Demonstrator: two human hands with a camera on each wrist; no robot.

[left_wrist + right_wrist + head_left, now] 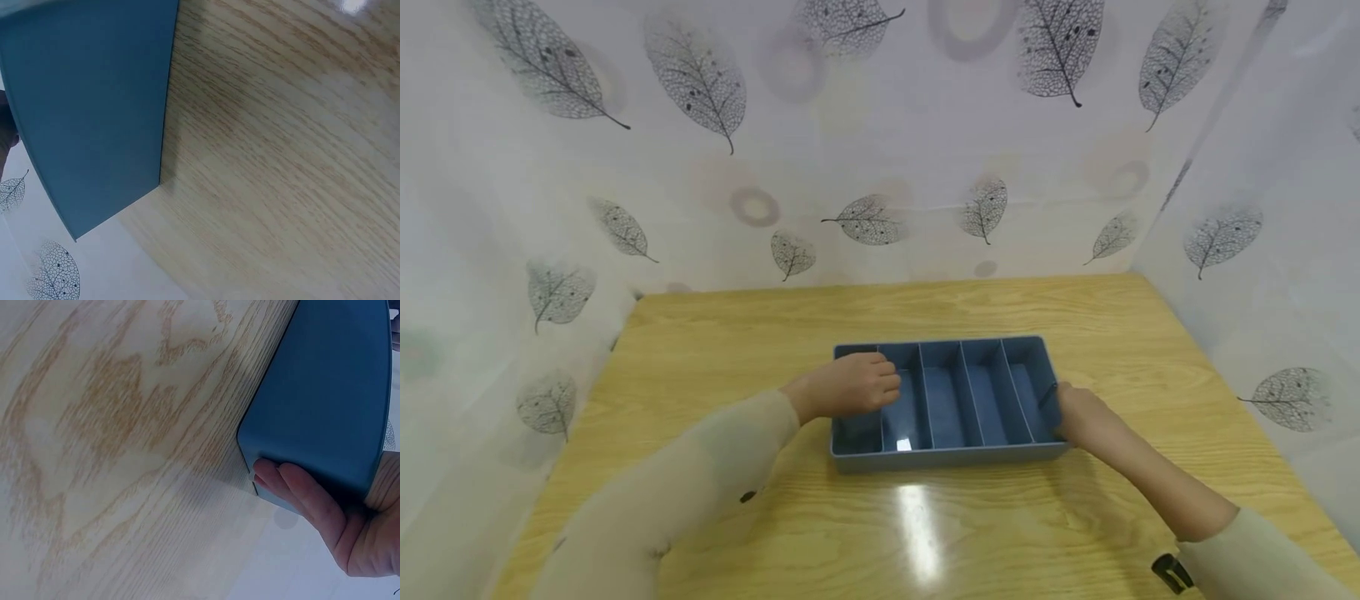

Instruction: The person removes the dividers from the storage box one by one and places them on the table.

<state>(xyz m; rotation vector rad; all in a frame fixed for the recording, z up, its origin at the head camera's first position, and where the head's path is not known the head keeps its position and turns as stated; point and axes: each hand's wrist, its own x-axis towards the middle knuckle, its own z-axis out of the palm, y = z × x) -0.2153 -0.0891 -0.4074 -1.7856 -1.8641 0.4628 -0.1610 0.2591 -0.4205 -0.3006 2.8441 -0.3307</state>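
Observation:
A blue-grey tray (pixel 951 454) with several long compartments lies on the wooden table. Over its left part, my left hand (pixel 857 385) is bent with the knuckles up, covering part of the leftmost divider (pixel 881 429); its fingertips are hidden, and I cannot tell what they hold. At the opposite end, my right hand (pixel 1084 417) grips the tray's right wall. Its fingers (pixel 312 494) lie along the outside near the lower corner in the right wrist view. One long outer wall of the tray (pixel 94 119) fills the left side of the left wrist view.
The light wooden table (pixel 737 333) extends around the tray on all sides. A pale sheet with printed leaves (pixel 910 133) hangs behind the table and along both sides. A bright light reflection (pixel 917 533) shows on the tabletop in front of the tray.

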